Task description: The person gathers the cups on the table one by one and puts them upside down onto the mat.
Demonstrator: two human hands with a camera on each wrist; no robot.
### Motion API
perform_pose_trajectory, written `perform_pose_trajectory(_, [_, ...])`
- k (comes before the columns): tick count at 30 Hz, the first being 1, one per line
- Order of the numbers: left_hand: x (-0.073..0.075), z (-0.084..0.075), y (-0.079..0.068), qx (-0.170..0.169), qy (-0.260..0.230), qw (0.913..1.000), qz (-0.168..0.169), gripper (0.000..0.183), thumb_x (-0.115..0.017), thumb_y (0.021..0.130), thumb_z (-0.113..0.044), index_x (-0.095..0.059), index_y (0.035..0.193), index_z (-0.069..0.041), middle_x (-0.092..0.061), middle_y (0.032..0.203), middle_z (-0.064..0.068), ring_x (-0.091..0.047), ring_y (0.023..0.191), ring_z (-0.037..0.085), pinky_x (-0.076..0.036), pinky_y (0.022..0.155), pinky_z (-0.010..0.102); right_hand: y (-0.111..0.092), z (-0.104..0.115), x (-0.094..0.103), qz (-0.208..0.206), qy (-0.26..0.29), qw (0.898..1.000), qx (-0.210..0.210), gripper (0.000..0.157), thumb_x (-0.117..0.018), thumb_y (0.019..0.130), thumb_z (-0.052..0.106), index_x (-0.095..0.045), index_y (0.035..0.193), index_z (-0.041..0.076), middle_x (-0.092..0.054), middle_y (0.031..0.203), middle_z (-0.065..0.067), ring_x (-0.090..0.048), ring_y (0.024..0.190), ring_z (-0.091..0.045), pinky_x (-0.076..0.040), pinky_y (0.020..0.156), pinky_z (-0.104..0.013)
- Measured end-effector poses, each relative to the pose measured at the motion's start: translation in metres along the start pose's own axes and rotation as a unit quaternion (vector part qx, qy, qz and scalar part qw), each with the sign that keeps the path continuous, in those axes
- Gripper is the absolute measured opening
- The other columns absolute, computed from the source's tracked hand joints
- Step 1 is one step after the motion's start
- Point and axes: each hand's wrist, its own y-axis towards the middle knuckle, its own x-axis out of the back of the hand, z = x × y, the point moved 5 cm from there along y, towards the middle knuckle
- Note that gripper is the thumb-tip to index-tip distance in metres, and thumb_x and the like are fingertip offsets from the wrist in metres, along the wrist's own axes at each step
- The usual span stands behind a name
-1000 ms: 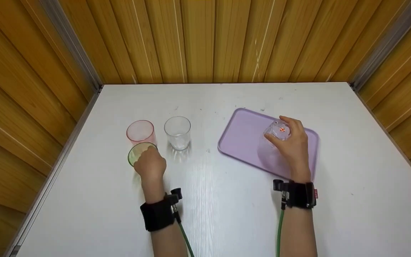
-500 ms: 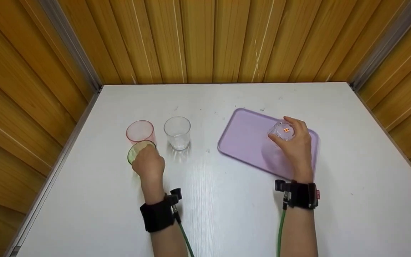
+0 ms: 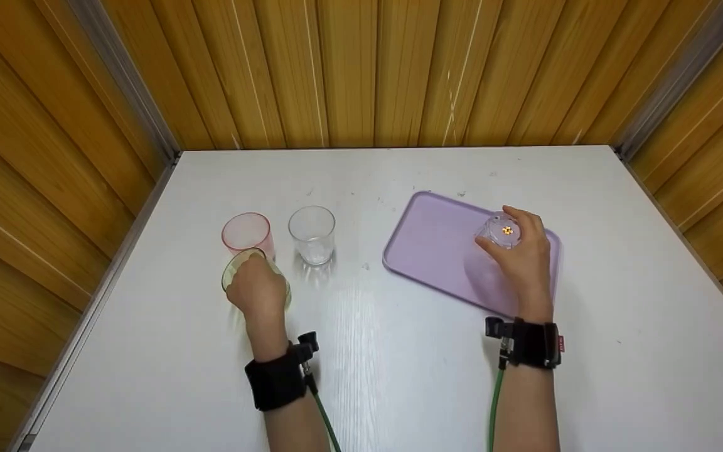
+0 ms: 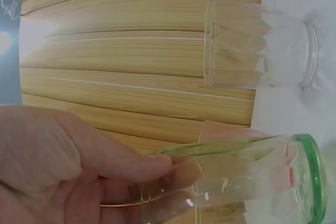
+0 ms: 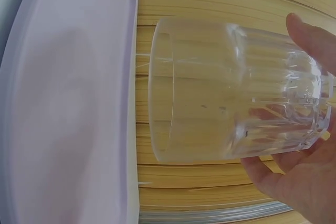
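At the left of the head view, my left hand (image 3: 260, 290) grips a green-tinted glass (image 3: 230, 271) by its rim, thumb on the near side. The left wrist view shows the green glass (image 4: 314, 179) with its thick base downward. Just behind it stands a pink glass (image 3: 247, 231), and a clear glass (image 3: 312, 232) stands to the right. Over the purple tray (image 3: 433, 251), my right hand (image 3: 524, 257) holds another clear glass (image 5: 205, 93) upside down by its base. Its mouth faces the tray with a gap between. A small yellow-orange flower-like mark shows at that base.
A white table (image 3: 361, 364) carries everything. Wood-patterned panels (image 3: 349, 75) rise behind it and at both sides. Each wrist wears a black strap (image 3: 277, 380) with a small camera, and a green cable runs from each.
The right hand has shifted slightly right with the inverted glass. My left hand has moved slightly left, and the green glass's rim has shifted a little with it. The flower-like mark went from red-orange to yellow-orange.
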Motion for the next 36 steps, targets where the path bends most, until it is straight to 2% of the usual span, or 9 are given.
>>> perform_pose_trajectory(9, [0.002, 0.0, 0.001, 0.008, -0.001, 0.9999, -0.012, 0.02, -0.048, 0.079, -0.003, -0.059, 0.096, 0.001, -0.063, 0.095, 0.023, -0.06, 0.091, 0.042, -0.045, 0.073, 0.053, 0.001, -0.008, 0.006, -0.006, -0.008, 1.0, -0.018, 0.067, -0.079, 0.067, 0.015, -0.05, 0.127, 0.011, -0.044, 0.131, -0.011, -0.039, 0.123, -0.029, -0.028, 0.102, -0.044])
perform_pose_trajectory(20, [0.006, 0.002, -0.001, 0.003, -0.009, 0.9996, -0.025, 0.018, -0.046, 0.079, -0.001, -0.06, 0.089, 0.001, -0.064, 0.09, 0.022, -0.061, 0.085, 0.039, -0.046, 0.067, 0.051, 0.0, -0.014, 0.008, -0.01, -0.006, 0.999, -0.033, 0.067, -0.078, 0.068, 0.01, -0.048, 0.128, 0.011, -0.042, 0.132, -0.011, -0.038, 0.124, -0.029, -0.027, 0.103, -0.045])
perform_pose_trajectory(30, [0.007, 0.002, -0.001, -0.006, -0.019, 0.9993, -0.031, 0.017, -0.044, 0.081, -0.001, -0.061, 0.084, 0.002, -0.064, 0.088, 0.022, -0.061, 0.083, 0.041, -0.046, 0.065, 0.051, -0.001, -0.022, 0.011, -0.008, 0.0, 0.999, -0.048, 0.067, -0.076, 0.071, 0.008, -0.046, 0.13, 0.01, -0.038, 0.136, -0.01, -0.035, 0.127, -0.03, -0.026, 0.104, -0.045])
perform_pose_trajectory(36, [0.006, 0.002, 0.0, -0.008, -0.017, 0.9996, -0.022, 0.019, -0.043, 0.08, -0.001, -0.061, 0.084, 0.001, -0.064, 0.089, 0.023, -0.061, 0.085, 0.041, -0.045, 0.066, 0.051, -0.003, -0.027, 0.014, -0.008, 0.001, 0.997, -0.071, 0.067, -0.074, 0.073, 0.009, -0.043, 0.133, 0.011, -0.035, 0.137, -0.01, -0.035, 0.127, -0.03, -0.028, 0.103, -0.045])
